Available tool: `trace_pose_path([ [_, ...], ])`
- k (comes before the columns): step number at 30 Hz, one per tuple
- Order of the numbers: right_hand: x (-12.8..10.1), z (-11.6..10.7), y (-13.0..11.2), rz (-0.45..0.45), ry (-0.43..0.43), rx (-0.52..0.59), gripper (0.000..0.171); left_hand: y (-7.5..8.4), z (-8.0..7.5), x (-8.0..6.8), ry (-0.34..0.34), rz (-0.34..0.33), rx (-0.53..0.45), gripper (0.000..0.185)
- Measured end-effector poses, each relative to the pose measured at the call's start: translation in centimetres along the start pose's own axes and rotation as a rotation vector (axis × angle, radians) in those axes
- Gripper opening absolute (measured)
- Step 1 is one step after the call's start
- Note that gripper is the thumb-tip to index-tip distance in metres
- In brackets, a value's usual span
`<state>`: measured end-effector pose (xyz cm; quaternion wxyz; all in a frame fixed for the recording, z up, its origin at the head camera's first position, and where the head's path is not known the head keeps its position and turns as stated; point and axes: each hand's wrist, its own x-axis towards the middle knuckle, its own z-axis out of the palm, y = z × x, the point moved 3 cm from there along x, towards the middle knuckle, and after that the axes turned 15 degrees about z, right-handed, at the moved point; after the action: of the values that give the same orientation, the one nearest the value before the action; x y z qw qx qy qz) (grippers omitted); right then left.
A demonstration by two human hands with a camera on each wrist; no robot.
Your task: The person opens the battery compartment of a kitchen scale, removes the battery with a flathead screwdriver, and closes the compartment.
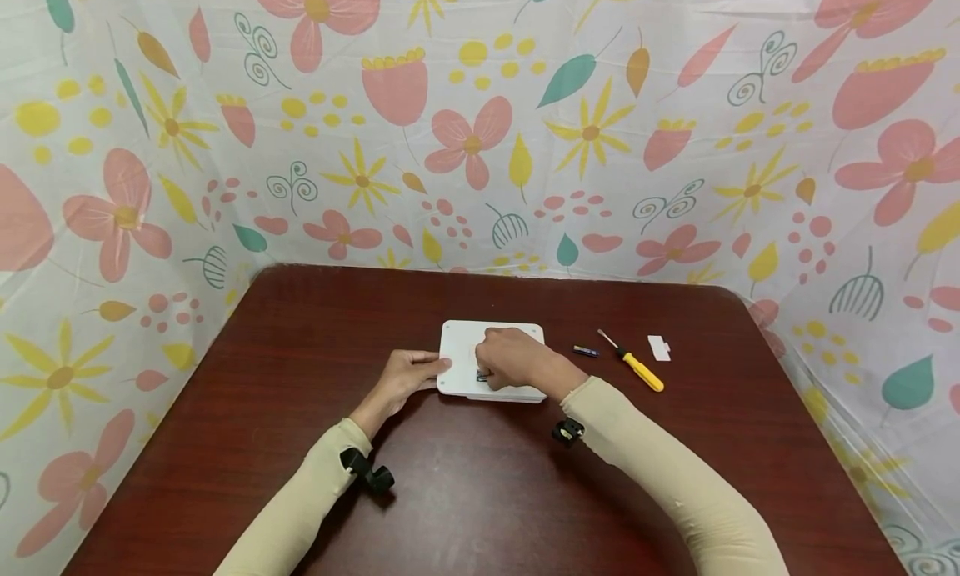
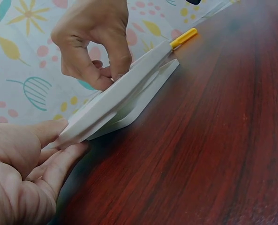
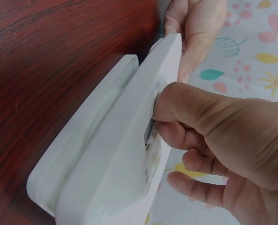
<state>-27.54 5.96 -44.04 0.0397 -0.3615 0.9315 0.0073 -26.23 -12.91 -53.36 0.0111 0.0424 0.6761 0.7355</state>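
**Inspector:** As seen from the head view, the white device (image 1: 491, 362) lies flat, underside up, at the middle of the frame on the dark red table (image 1: 480, 493). It is a rounded-corner slab on a thicker stepped base, plain white plastic.

**Clerk:** Hands?

**Inspector:** The left hand (image 1: 408, 374) grips its left edge, thumb above and fingers beneath. The right hand (image 1: 513, 359) is curled over the near part, pinching a small battery (image 3: 151, 132) at a recess in the surface.

**Clerk:** Any markings?

**Inspector:** A label sits beside the recess; its print is too small to read.

**Clerk:** Other items?

**Inspector:** Right of centre: another battery (image 1: 586, 351), a yellow-handled screwdriver (image 1: 633, 363), and a small white cover (image 1: 659, 348), all apart from the device.
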Motion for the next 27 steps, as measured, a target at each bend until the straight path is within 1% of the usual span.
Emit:
trace_pose_path([
  [6, -0.2, 0.1, 0.2, -0.008, 0.027, -0.001, 0.052, 0.0, 0.0, 0.0, -0.005, 0.002, 0.0, 0.037],
  [11, -0.4, 0.1, 0.5, -0.017, 0.04, 0.071, 0.052, 0.0, 0.0, -0.1, 0.004, 0.0, 0.007, 0.037],
  [17, -0.8, 0.3, 1.2, 0.009, 0.005, 0.158, 0.046, -0.1, 0.0, -0.1, 0.004, -0.001, 0.006, 0.036],
  [19, -0.9, 0.1, 1.4, 0.013, 0.011, 0.172, 0.044, -0.1, 0.0, -0.1, 0.006, 0.0, 0.005, 0.035],
  [24, -1.4, -0.6, 2.0, 0.027, 0.048, 0.161, 0.034, -0.1, -0.1, -0.1, 0.008, 0.004, -0.013, 0.035],
  [27, -1.9, -1.1, 2.5, 0.039, 0.072, 0.143, 0.022, -0.1, -0.1, -0.1, 0.008, -0.001, -0.02, 0.034],
])
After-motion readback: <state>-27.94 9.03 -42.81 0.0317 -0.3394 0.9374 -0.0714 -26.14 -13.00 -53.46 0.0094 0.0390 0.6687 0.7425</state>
